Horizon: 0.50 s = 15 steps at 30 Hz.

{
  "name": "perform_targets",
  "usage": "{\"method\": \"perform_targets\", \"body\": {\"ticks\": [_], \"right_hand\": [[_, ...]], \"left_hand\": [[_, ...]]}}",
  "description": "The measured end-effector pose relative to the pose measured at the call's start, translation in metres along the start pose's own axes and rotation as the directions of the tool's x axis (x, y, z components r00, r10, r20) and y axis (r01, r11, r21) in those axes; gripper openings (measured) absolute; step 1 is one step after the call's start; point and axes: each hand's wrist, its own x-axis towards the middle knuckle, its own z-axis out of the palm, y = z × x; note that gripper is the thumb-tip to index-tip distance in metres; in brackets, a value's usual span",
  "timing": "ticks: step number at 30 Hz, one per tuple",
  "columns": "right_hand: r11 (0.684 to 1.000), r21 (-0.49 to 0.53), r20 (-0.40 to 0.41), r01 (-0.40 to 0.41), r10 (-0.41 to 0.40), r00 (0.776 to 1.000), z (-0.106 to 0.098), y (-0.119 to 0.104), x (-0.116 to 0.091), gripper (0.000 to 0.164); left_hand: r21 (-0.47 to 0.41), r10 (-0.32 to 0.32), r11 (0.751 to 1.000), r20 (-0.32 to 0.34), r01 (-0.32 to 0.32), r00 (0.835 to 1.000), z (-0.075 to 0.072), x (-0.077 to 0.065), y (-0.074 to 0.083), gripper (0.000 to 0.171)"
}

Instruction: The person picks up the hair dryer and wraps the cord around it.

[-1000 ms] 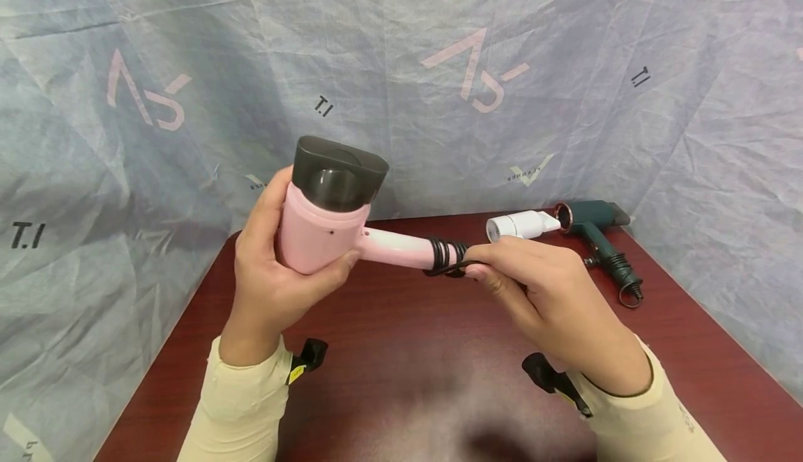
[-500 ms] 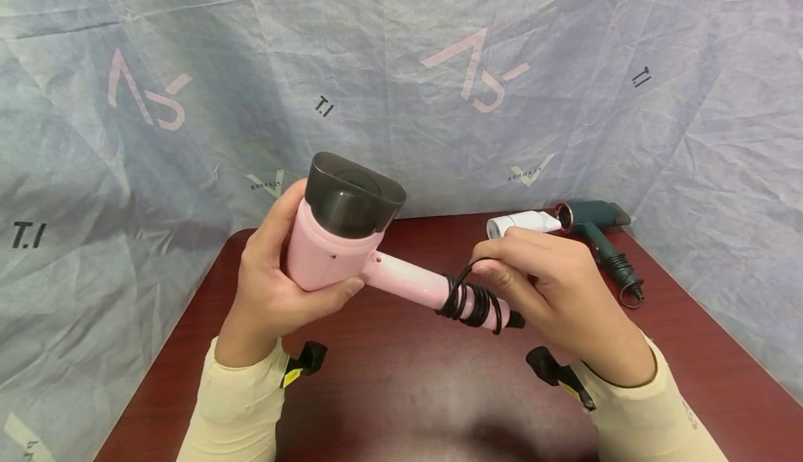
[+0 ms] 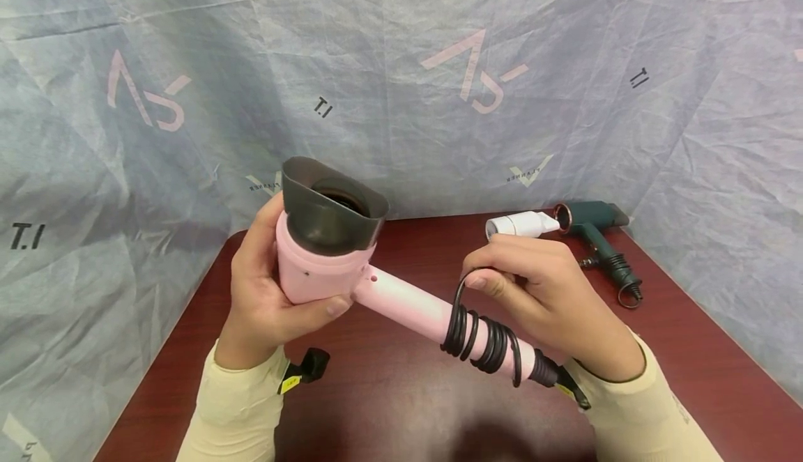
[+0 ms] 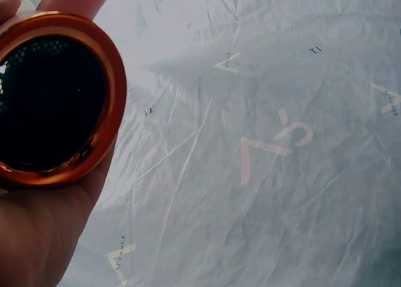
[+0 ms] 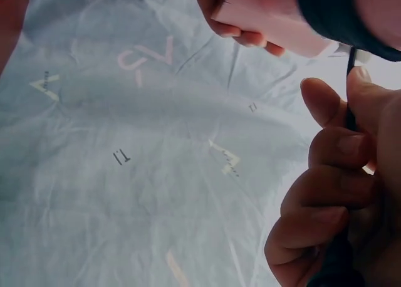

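Observation:
My left hand (image 3: 260, 288) grips the barrel of a pink hair dryer (image 3: 323, 277) and holds it over the table. Its dark nozzle (image 3: 332, 221) points up, and the handle slants down to the right. A black cord (image 3: 495, 343) is wound in several turns round the handle's lower part. Between thumb and index finger, my right hand (image 3: 539, 288) pinches a stretch of this cord, pulled up from the coil. The left wrist view shows the dryer's copper-coloured rear ring (image 4: 116, 93). In the right wrist view the cord (image 5: 351, 111) runs through the curled right fingers.
A white hair dryer (image 3: 523, 224) lies at the table's back right. Beside it is a dark green hair dryer (image 3: 592, 218) with its cord wound round the handle. The reddish-brown table (image 3: 401, 392) is backed by a grey printed cloth (image 3: 401, 99).
The pink dryer's handle has swung downward and its nozzle has tipped, showing its opening. The pinched cord has come up off the coil into a raised loop. The right hand has stayed nearly in place.

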Motion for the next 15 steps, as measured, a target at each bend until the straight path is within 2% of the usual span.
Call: {"method": "perform_targets", "body": {"ticks": [6,11,15], "right_hand": [[0.997,0.052,0.073,-0.063,0.059,0.996,0.007,0.007,-0.002,0.011],[0.987,0.057,0.125,-0.152,0.144,0.982,0.014,0.005,0.001,0.022],[0.982,0.003,0.124,-0.191,0.189,0.974,0.018,0.000,0.004,0.026]], "left_hand": [[-0.049,0.062,0.997,-0.080,-0.066,0.995,0.007,0.001,0.001,0.087],[-0.059,0.085,0.994,-0.169,-0.096,0.982,0.011,0.001,-0.001,0.084],[-0.068,0.081,0.993,-0.232,-0.099,0.969,0.012,0.002,-0.002,0.083]]}}
